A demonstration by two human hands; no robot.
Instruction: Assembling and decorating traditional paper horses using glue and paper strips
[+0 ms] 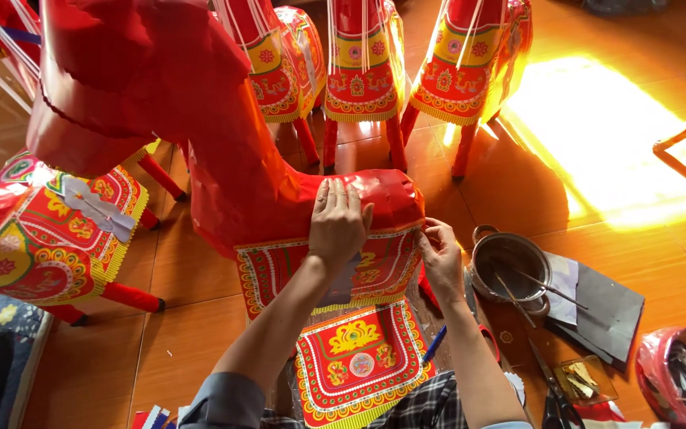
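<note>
A red paper horse (224,151) was observed at centre frame, standing on the wooden floor (176,334). A patterned saddle sheet (279,270), red with yellow and green ornament, was draped over its back and hung down the near flank.

The left hand (337,222) was laid flat, fingers spread wide, palm down on the horse's back at the sheet's upper edge; nothing was grasped. The right hand (441,258) was set at the sheet's right edge, near the rump, with fingertips pinched narrow on the paper border. Whether paste lay under the edge could not be told.

Step judged in hand: pressing and smoothing the sheet onto the body, left hand holding it down while the right tended the edge. The next move was judged to call for steady pressure toward the edge so the thin paper would not wrinkle or tear, with the left hand kept planted.

A second, matching patterned sheet (356,361) lay in the lower centre, on the person's lap. A metal pot (510,266) with sticks in it stood just right of the right hand; scissors (557,401) lay at lower right, and a blue pen (433,346) beside the lap sheet. Other finished decorated horses (359,63) were noted along the top of the frame, and one (49,238) at left.
</note>
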